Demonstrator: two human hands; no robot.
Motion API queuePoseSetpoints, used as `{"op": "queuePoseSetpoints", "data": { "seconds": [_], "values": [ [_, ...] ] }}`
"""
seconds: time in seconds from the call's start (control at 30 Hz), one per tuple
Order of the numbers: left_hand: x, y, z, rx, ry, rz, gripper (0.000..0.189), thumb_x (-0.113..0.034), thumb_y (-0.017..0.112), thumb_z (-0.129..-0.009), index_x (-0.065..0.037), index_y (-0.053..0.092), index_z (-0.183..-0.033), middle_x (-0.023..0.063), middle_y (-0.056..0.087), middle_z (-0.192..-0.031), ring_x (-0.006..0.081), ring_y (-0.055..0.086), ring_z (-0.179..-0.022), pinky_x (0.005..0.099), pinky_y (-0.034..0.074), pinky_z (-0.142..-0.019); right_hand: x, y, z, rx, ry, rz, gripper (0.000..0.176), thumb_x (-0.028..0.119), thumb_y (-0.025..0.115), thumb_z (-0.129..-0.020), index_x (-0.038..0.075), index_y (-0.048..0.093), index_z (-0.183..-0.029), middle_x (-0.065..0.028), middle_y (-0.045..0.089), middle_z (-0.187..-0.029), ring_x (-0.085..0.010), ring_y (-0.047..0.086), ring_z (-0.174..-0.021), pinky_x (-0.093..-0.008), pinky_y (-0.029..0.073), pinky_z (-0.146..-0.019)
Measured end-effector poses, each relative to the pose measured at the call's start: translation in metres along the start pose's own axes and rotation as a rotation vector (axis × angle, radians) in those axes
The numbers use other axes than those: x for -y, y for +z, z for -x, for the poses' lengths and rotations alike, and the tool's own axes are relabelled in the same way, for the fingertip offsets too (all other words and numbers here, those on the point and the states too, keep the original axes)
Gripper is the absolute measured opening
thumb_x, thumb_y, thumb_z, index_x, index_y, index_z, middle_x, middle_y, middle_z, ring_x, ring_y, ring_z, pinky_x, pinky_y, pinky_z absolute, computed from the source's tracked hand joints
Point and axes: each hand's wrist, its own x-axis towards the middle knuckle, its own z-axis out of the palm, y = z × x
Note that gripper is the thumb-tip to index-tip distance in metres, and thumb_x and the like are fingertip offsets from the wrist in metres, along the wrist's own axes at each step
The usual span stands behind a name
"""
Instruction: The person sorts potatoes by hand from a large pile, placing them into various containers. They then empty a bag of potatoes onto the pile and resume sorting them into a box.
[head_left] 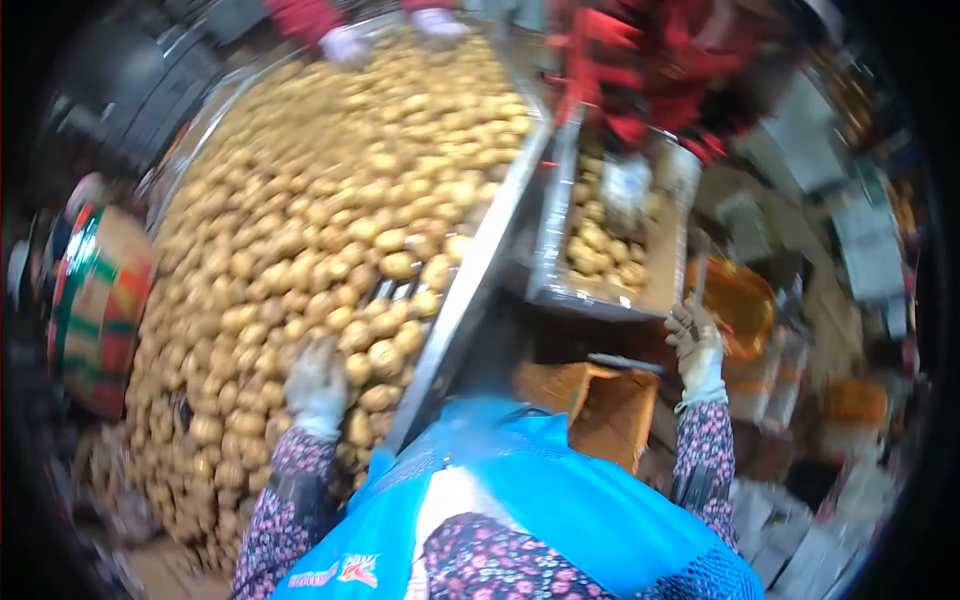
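Blue vest (590,470), potatoes (300,250) in tray (487,245) and box (664,245)

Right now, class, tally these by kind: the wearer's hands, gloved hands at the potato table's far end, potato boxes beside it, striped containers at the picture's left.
Wearer's left hand and right hand: 2
Far gloved hands: 2
Potato box: 1
Striped container: 1
Total: 6
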Motion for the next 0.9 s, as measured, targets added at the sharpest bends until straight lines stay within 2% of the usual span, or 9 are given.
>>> {"op": "queuePoseSetpoints", "data": {
  "seconds": [0.13,0.27,0.3,0.47,0.53,0.7,0.73,0.8,0.9],
  "values": [
    [-0.019,-0.027,0.012,-0.019,0.037,0.092,0.026,-0.013,0.066,-0.082,-0.007,0.066,-0.107,0.0139,0.064,-0.113,0.0357,0.059,-0.107,0.0465,0.047,-0.093,-0.007,0.176,0.038,0.492,0.001,0.484,0.034,0.015,0.061,-0.097,0.005,0.06,-0.129,-0.0098,0.068,-0.109,-0.0173,0.068,-0.095,-0.0255,0.056,-0.073],
    [-0.019,-0.042,0.025,0.016,0.055,0.118,0.039,-0.019,0.07,-0.077,-0.006,0.061,-0.113,0.0165,0.057,-0.115,0.0383,0.057,-0.106,0.0486,0.049,-0.088,-0.055,0.287,0.05,1.137,-1.143,1.224,0.049,0.014,0.068,-0.08,0.011,0.059,-0.127,-0.0122,0.062,-0.124,-0.0338,0.059,-0.115,-0.0416,0.049,-0.098],
    [-0.019,-0.046,0.028,0.042,0.05,0.117,0.041,-0.019,0.07,-0.076,-0.006,0.061,-0.114,0.0166,0.057,-0.115,0.0385,0.057,-0.106,0.0484,0.049,-0.088,-0.059,0.316,0.056,1.252,-1.222,1.242,0.06,0.004,0.068,-0.071,0.01,0.056,-0.13,-0.0118,0.057,-0.133,-0.0342,0.052,-0.124,-0.043,0.044,-0.104],
    [-0.021,-0.056,0.025,0.113,0.019,0.121,0.046,-0.018,0.07,-0.073,-0.006,0.062,-0.117,0.0169,0.057,-0.116,0.0395,0.056,-0.106,0.0489,0.05,-0.085,-0.121,0.417,-0.001,1.177,-1.706,1.411,0.056,0.016,0.066,-0.075,0.013,0.056,-0.13,-0.011,0.049,-0.141,-0.033,0.047,-0.13,-0.0535,0.035,-0.109],
    [-0.017,-0.053,0.025,0.083,0.045,0.164,0.046,-0.017,0.069,-0.073,-0.006,0.062,-0.116,0.0169,0.057,-0.115,0.0402,0.055,-0.104,0.0504,0.05,-0.083,-0.099,0.452,-0.01,1.253,-1.373,1.56,0.065,0.028,0.072,-0.073,0.021,0.053,-0.135,-0.0102,0.043,-0.148,-0.0363,0.039,-0.137,-0.058,0.029,-0.111],
    [-0.003,-0.036,0.025,0.073,0.087,0.201,0.033,-0.012,0.066,-0.069,-0.001,0.067,-0.1,0.0126,0.058,-0.105,0.0327,0.056,-0.093,0.0429,0.052,-0.072,-0.068,0.51,-0.084,1.008,-1.403,2.125,0.077,0.023,0.074,-0.073,0.028,0.043,-0.144,-0.0102,0.032,-0.156,-0.0385,0.03,-0.143,-0.0554,0.028,-0.114],
    [0.001,-0.033,0.02,0.076,0.09,0.214,0.033,-0.012,0.066,-0.069,-0.001,0.067,-0.1,0.0126,0.058,-0.105,0.0327,0.056,-0.093,0.0429,0.052,-0.072,-0.088,0.508,-0.131,0.915,-1.527,1.877,0.077,0.021,0.073,-0.075,0.031,0.042,-0.146,-0.009,0.031,-0.157,-0.0373,0.029,-0.144,-0.0549,0.032,-0.111],
    [0.003,-0.026,0.012,0.022,0.1,0.272,0.015,-0.007,0.062,-0.065,-0.006,0.061,-0.08,0.0068,0.049,-0.076,0.0261,0.053,-0.068,0.037,0.046,-0.052,-0.068,0.534,-0.144,0.835,-1.426,2.036,0.078,0.022,0.073,-0.076,0.032,0.041,-0.146,-0.008,0.032,-0.156,-0.0352,0.032,-0.143,-0.0549,0.035,-0.109],
    [0.002,-0.021,0.015,0.057,0.088,0.214,0.019,-0.01,0.064,-0.062,-0.007,0.063,-0.081,0.0058,0.052,-0.084,0.0249,0.056,-0.073,0.036,0.049,-0.056,-0.044,0.559,-0.186,0.564,-1.087,2.082,0.07,0.024,0.067,-0.086,0.036,0.037,-0.149,-0.0068,0.028,-0.159,-0.0298,0.027,-0.147,-0.0595,0.029,-0.112]
  ]
}}
